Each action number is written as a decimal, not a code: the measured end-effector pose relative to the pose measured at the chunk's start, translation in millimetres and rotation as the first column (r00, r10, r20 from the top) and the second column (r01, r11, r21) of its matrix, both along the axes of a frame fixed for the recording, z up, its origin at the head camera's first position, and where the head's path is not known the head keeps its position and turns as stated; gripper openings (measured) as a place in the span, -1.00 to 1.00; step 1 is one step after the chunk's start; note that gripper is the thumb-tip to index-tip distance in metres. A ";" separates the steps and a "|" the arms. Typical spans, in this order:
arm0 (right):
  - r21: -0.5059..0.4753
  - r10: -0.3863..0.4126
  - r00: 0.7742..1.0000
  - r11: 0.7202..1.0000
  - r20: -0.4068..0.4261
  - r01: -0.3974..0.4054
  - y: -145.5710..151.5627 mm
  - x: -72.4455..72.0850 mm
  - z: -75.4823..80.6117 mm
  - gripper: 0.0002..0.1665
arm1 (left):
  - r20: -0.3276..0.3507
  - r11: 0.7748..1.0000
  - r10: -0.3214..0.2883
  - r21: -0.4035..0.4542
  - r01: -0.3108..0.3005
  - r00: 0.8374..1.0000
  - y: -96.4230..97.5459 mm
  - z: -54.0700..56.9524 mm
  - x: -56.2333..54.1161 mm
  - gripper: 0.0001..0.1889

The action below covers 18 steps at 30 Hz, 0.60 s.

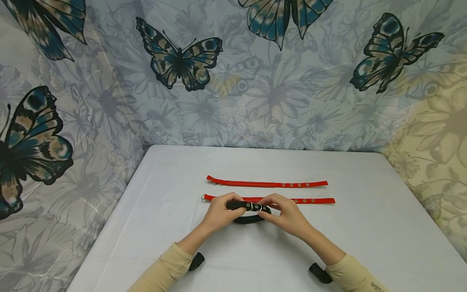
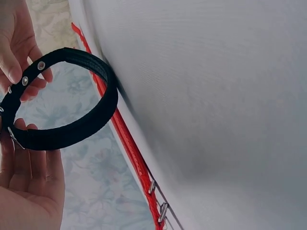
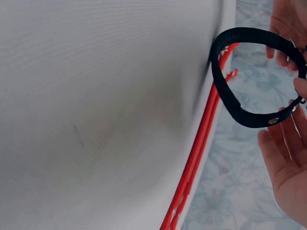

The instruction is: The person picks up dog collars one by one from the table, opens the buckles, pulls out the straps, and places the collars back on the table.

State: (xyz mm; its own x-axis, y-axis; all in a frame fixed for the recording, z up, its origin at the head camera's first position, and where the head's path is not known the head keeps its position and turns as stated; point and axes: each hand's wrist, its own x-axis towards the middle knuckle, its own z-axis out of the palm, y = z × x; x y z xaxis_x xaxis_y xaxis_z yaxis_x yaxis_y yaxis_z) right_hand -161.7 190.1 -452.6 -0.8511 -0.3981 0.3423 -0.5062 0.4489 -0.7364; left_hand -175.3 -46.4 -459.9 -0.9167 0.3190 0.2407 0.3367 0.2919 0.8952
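Note:
Both hands hold a black collar (image 1: pixel 249 220) bent round into a ring, a little above the white table. My left hand (image 1: pixel 220 211) pinches it on the left by the metal buckle. On the right, the thumb and fingers of my right hand (image 1: pixel 286 213) pinch the strap end with its metal eyelets. Seen from the left wrist, the black collar (image 2: pixel 79 132) forms a loop with its eyelets between the two hands. Fingers partly cover the buckle. Just behind the hands lies a red collar (image 1: pixel 310 201), stretched straight and partly hidden by them.
A second red collar (image 1: pixel 270 184) lies parallel behind the first, with eyelets toward its right end. The white-covered table (image 1: pixel 146 227) reaches back to a wall (image 1: pixel 233 121) of butterfly-print fabric. Black devices (image 1: pixel 197 261) are at both wrists.

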 end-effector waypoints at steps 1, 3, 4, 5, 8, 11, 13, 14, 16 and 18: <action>-0.001 -0.005 1.000 1.000 0.002 0.005 -0.1 0.0 -0.2 -0.69 | 0.000 1.000 0.002 -0.002 -0.002 1.000 -0.8 0.2 0.0 -0.88; -0.010 -0.009 1.000 1.000 0.009 0.009 -0.6 -0.5 -0.5 -0.71 | 0.005 1.000 0.002 -0.007 -0.002 1.000 -2.1 0.2 0.2 -0.89; -0.019 -0.008 1.000 1.000 0.011 0.008 -1.1 -1.0 -0.8 -0.72 | 0.007 1.000 -0.002 -0.008 0.002 1.000 -2.7 0.3 0.1 -0.88; -0.027 -0.005 1.000 1.000 0.013 0.006 -1.7 -1.4 -0.8 -0.72 | 0.007 1.000 -0.006 -0.010 0.006 1.000 -3.2 0.3 0.0 -0.89; -0.043 0.006 1.000 0.999 0.016 -0.005 -3.8 -1.8 0.0 -0.74 | 0.002 1.000 -0.015 -0.018 0.015 1.000 -4.1 1.1 0.0 -0.88; -0.046 0.012 1.000 0.999 0.017 -0.011 -5.9 -1.2 2.3 -0.75 | -0.010 1.000 -0.021 -0.020 0.021 1.000 -4.7 2.6 0.4 -0.88; -0.046 0.014 1.000 0.999 0.022 -0.013 -7.0 -0.7 3.3 -0.75 | -0.010 1.000 -0.022 -0.018 0.022 1.000 -5.0 3.3 0.6 -0.88; -0.047 0.013 1.000 0.999 0.024 -0.012 -7.3 -0.6 3.5 -0.75 | -0.009 1.000 -0.022 -0.017 0.022 1.000 -5.3 3.8 0.7 -0.88; -0.049 0.012 1.000 0.999 0.026 -0.011 -7.8 -0.6 3.3 -0.75 | -0.006 1.000 -0.022 -0.012 0.022 1.000 -5.9 4.0 0.8 -0.89; -0.048 0.008 1.000 0.999 0.024 -0.007 -8.2 -0.4 2.8 -0.74 | -0.004 1.000 -0.020 -0.007 0.020 1.000 -6.7 3.9 0.7 -0.89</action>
